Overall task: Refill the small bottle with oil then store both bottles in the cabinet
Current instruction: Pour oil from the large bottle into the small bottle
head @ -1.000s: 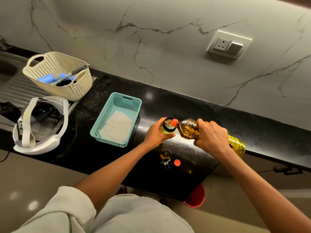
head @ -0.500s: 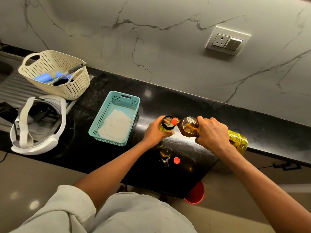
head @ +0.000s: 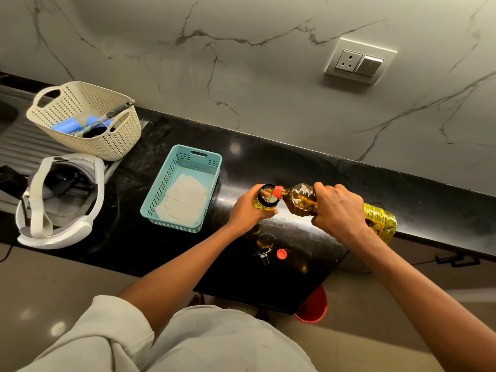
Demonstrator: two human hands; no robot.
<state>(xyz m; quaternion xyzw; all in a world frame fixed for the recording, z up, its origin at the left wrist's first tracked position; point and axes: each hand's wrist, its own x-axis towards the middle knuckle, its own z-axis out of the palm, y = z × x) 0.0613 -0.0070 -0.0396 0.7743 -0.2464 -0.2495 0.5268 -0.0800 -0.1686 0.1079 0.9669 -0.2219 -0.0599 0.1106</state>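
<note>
Fingers (head: 264, 189) of the left hand (head: 248, 208) curl round the small bottle (head: 266, 203), thumb low on its near side, holding it upright on the black counter (head: 295, 167) just right of frame centre. Fingers (head: 320, 189) of the right hand (head: 338, 210) clench the middle of the large bottle (head: 300, 200), which lies tipped almost flat, its orange neck at the small bottle's open mouth and its yellow-labelled base pointing to the right of the frame.

Against the frames of the last second, very little has changed: both grips are the same, the neck has stayed at the mouth, and the tilt looks much the same. Only the whole scene sits slightly differently in the frame, which I put down to the head moving. Yellow oil shows in the small bottle, but whether its level has risen I cannot tell.

For the task, that reads as the pour carrying on steadily, with the refill under way and not finished.

Below the hands, towards the near counter edge, the orange cap (head: 281, 254) and a dark metal stopper (head: 261, 255) lie side by side, so both bottles are still to be closed before storing. Left of centre sits a teal basket (head: 153, 200) with folded cloths. A cream basket (head: 112, 140) is at upper left, and a white headset (head: 53, 234) lies below it.
</note>
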